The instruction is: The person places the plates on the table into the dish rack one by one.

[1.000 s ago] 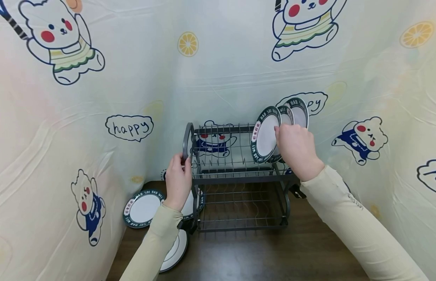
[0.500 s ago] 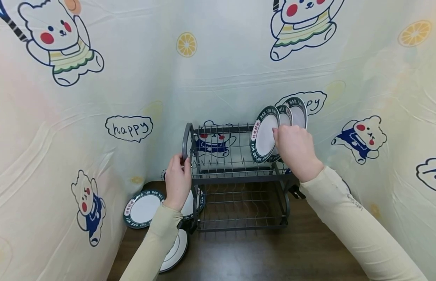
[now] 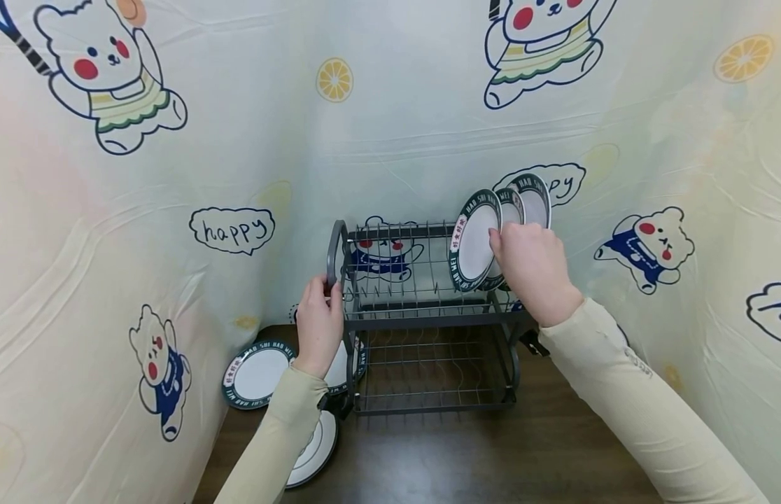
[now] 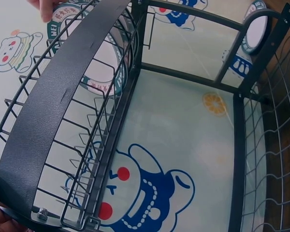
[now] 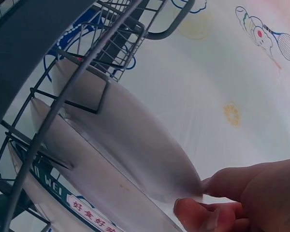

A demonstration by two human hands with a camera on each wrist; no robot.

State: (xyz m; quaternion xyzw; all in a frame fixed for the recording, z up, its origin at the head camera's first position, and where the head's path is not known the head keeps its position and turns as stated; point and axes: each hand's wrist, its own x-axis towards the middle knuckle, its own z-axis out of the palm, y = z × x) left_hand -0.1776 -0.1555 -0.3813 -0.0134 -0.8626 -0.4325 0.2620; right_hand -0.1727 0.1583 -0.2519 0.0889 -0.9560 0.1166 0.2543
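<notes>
At the left end of the rack (image 3: 428,323), the left hand (image 3: 320,325) grips the frame by the corner of the upper tier. Toward the other end, the right hand (image 3: 534,271) pinches the rim of the nearest plate (image 3: 476,245), which stands on edge, a little tilted, among the upper wires; thumb and fingertips meet that rim in the right wrist view. Just to its right, two more plates (image 3: 513,206) stand in line, edges close together. Open slots span the stretch between the left hand and the pinched rim. Brown table (image 3: 491,455) runs out in front of the rack. Left of it lie other plates (image 3: 259,375), partly covered by the left hand and sleeve (image 3: 277,427), the farthest near the cloth (image 3: 390,140).
</notes>
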